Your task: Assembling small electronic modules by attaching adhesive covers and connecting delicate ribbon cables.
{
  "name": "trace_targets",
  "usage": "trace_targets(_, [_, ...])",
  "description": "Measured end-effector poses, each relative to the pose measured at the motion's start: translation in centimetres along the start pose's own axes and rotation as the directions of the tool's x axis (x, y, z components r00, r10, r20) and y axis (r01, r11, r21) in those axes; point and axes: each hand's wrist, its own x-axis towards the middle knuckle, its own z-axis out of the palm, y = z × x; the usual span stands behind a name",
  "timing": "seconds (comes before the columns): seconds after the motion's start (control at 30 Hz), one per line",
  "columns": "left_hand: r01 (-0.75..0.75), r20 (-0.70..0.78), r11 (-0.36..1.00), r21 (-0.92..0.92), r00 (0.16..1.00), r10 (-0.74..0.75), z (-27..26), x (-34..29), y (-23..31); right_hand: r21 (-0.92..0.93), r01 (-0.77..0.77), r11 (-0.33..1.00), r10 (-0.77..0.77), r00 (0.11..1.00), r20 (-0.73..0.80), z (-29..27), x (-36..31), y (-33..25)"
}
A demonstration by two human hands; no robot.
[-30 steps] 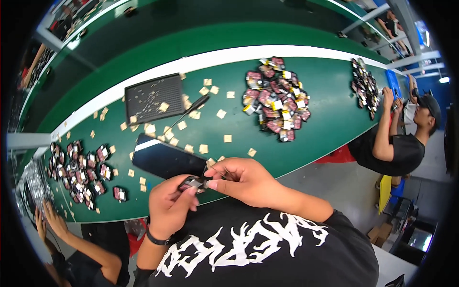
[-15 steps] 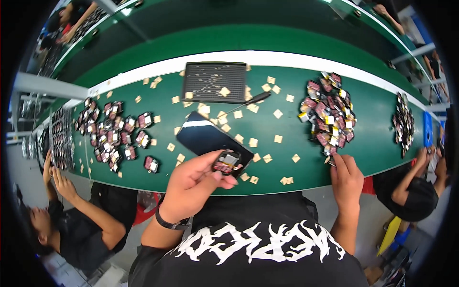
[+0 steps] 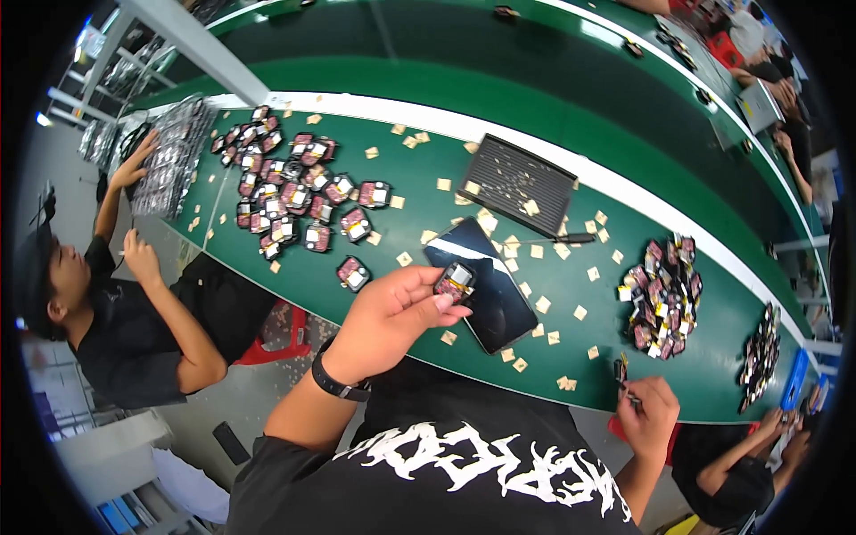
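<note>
My left hand (image 3: 392, 312) pinches a small black electronic module (image 3: 456, 280) between thumb and fingers; its open face shows a reddish circuit board and a silvery block. Beneath it on the green bench (image 3: 415, 209) lies a dark glossy tablet-like slab (image 3: 489, 294). Near the front edge, my right hand (image 3: 651, 415) is closed on another small dark module (image 3: 621, 367) with yellow wires, partly hidden by the fingers. That hand is apart from the right-hand pile of similar modules (image 3: 662, 299). A looser group of modules (image 3: 290, 196) lies to the left, one single module (image 3: 354, 274) nearer me.
A black ridged tray (image 3: 519, 183) lies at the back, with a screwdriver (image 3: 571, 238) before it. Small beige squares (image 3: 580, 313) are scattered about. Farther right are another module pile (image 3: 758, 361) and a blue bin (image 3: 795, 379). Co-workers sit on both sides.
The view has turned, so the bench now slants down to the right. My right hand has drawn back from the right-hand pile with a module. My left hand still holds its module.
</note>
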Motion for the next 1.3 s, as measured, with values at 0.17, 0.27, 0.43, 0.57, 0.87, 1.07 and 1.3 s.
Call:
trace_targets(0.17, [-0.124,-0.280,0.978,0.171,0.945,0.169,-3.8,-0.3,0.2,0.075,0.035,0.997,-0.036,0.999,0.002,1.5,0.9,-1.7])
trace_targets(0.27, [-0.051,-0.328,0.932,0.360,0.928,0.178,-6.8,-0.2,0.8,0.107,0.091,0.990,-0.093,0.996,0.011,2.3,2.1,-2.9])
trace_targets(0.43, [0.029,-0.352,0.911,0.411,0.927,0.130,-9.6,0.3,1.5,0.112,0.180,0.977,-0.188,0.980,0.059,3.3,3.9,-4.9])
trace_targets(0.57, [0.035,-0.316,0.858,0.513,0.937,0.151,-10.4,0.7,1.7,0.121,0.231,0.966,-0.239,0.969,0.060,4.2,4.9,-6.1])
trace_targets(0.87, [-0.222,-0.134,0.465,0.857,0.776,0.617,-4.3,-1.6,3.2,0.194,0.312,0.930,-0.332,0.940,0.079,5.0,7.2,-8.6])
trace_targets(1.07, [0.215,0.449,0.974,-0.069,0.879,-0.162,1.2,-0.9,-3.3,0.228,0.459,0.859,-0.505,0.832,0.229,5.0,9.3,-10.9])
trace_targets(1.3, [0.155,0.436,0.956,-0.249,0.899,-0.032,0.7,0.0,-5.2,0.260,-0.034,0.965,-0.026,0.974,0.227,5.5,8.1,-10.7])
